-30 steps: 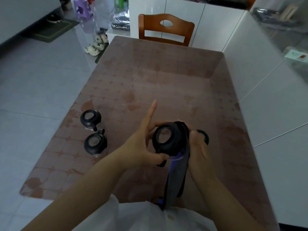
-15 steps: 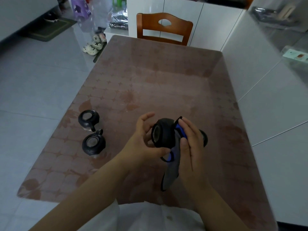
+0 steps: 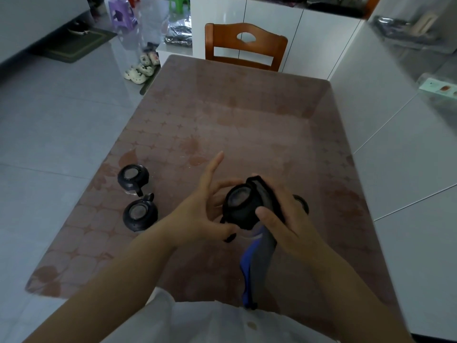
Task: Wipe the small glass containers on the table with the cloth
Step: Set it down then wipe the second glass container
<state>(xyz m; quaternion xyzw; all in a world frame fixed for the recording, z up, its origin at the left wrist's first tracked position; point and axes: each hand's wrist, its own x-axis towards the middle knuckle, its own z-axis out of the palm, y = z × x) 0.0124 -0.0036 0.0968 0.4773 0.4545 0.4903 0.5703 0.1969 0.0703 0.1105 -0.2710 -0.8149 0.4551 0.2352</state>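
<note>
**A:** What are the hands doing?

**B:** The left hand (image 3: 197,214) holds a small glass container (image 3: 241,206) above the surface (image 3: 247,125), thumb and curled fingers round its black lid, index finger sticking straight out. The right hand (image 3: 284,219) grips a dark cloth (image 3: 257,263) wrapped against the container's right side, thumb on the lid's rim.

**A:** Which way does the container point?

**B:** It is tilted, with the lid's clear window facing up and left. Its glass body is hidden by the cloth. The cloth hangs long, trailing down towards the person.

**A:** What surrounds them?

**B:** Two lidded jars (image 3: 137,196) stand upright close together, left of the hands. Another jar (image 3: 303,203) peeks out behind the right hand, mostly blocked. A wooden chair (image 3: 244,45) sits at the far edge, and pale slippers (image 3: 141,70) lie on the floor.
</note>
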